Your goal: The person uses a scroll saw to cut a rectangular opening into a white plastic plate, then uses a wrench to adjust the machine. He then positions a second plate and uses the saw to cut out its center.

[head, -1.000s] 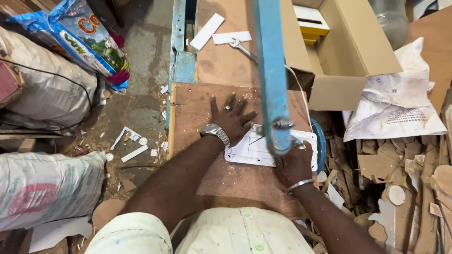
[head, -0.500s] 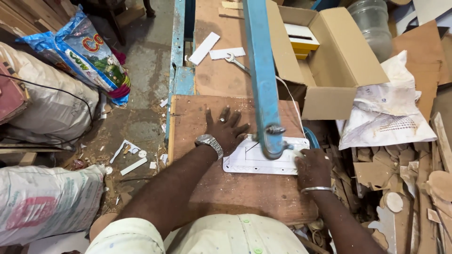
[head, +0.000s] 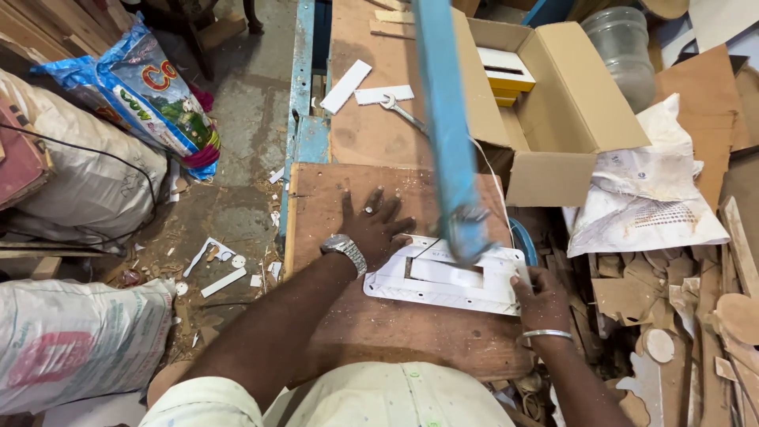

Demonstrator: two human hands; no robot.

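White plastic panel (head: 447, 281) with a rectangular cut-out, flat on the wooden tabletop (head: 379, 332), right under the blurred lower end of the blue saw arm (head: 447, 134). Left hand (head: 375, 225) spread open, palm down, fingers splayed on the wood and touching the panel's left upper edge; metal wristwatch (head: 344, 249) on that wrist. Right hand (head: 541, 296) pinching the panel's right edge, fingers curled over it, silver bangle (head: 545, 335) on the wrist. Farther up the bench, two white strips (head: 360, 87) and a spanner (head: 399, 111) lying loose. To the right, open cardboard box (head: 569, 111), crumpled white sack (head: 644, 198) beside it, board offcuts (head: 672, 308) piled below. On the left, concrete floor (head: 237, 119) strewn with white scraps, stuffed sacks (head: 75, 190) and a colourful printed bag (head: 146, 91) alongside.
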